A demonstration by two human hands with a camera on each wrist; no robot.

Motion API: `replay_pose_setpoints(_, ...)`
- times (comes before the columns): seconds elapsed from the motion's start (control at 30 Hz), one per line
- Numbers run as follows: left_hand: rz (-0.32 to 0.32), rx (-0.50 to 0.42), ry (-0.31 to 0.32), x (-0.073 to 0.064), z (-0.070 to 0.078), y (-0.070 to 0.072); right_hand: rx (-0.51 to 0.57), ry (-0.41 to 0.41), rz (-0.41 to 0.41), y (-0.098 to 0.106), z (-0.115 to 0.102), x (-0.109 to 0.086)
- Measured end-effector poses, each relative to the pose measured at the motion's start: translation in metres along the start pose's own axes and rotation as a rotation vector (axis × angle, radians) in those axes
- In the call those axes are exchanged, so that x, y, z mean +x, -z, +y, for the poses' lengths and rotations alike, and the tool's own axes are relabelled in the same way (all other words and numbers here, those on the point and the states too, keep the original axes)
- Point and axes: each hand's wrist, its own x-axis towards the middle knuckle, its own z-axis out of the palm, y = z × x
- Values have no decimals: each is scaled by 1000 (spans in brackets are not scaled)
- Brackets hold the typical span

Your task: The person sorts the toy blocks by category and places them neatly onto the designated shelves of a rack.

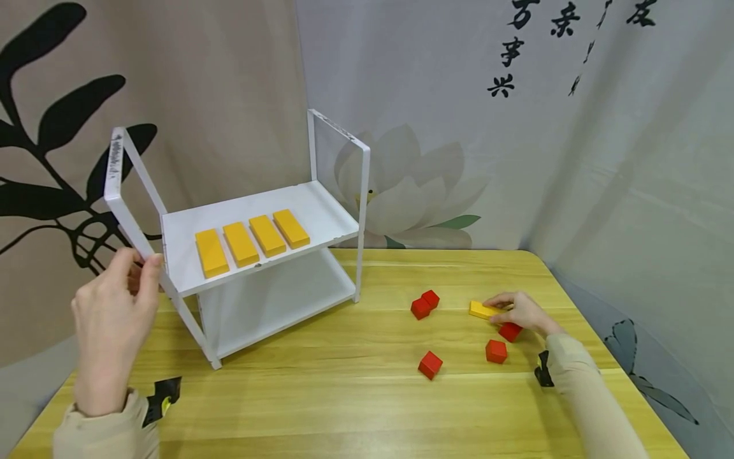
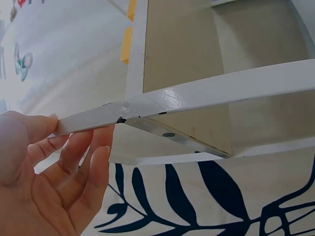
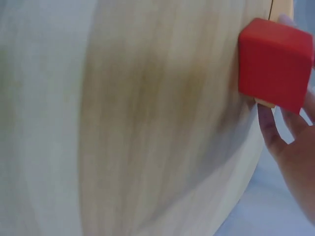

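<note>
A white two-tier shelf (image 1: 298,306) stands at the left of the table, its left side frame gripped by my left hand (image 1: 117,312) between thumb and fingers. The left wrist view shows the fingers (image 2: 101,162) curled round that white bar (image 2: 88,120). On the upper tier, several yellow blocks (image 1: 241,244) lie flat in a row. At the right of the table, my right hand (image 1: 522,310) pinches another yellow block (image 1: 480,310) by its right end. A red cube (image 1: 510,331) sits just in front of that hand and hides much of the block in the right wrist view.
More red cubes lie on the wooden table (image 1: 321,395): two close together (image 1: 420,309), one nearer the front (image 1: 430,365), and one (image 1: 496,351) near the right sleeve. Printed curtains (image 1: 413,95) hang behind the table and along its right side.
</note>
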Motion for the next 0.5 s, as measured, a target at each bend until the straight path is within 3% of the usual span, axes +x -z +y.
replay_pose_setpoints(0.3,-4,1,1,-1,0,0,-26,45,-49,3,4,-2)
replay_pose_setpoints(0.5,0,0,0,-1,0,0,-58,73,-38,2,8,-3)
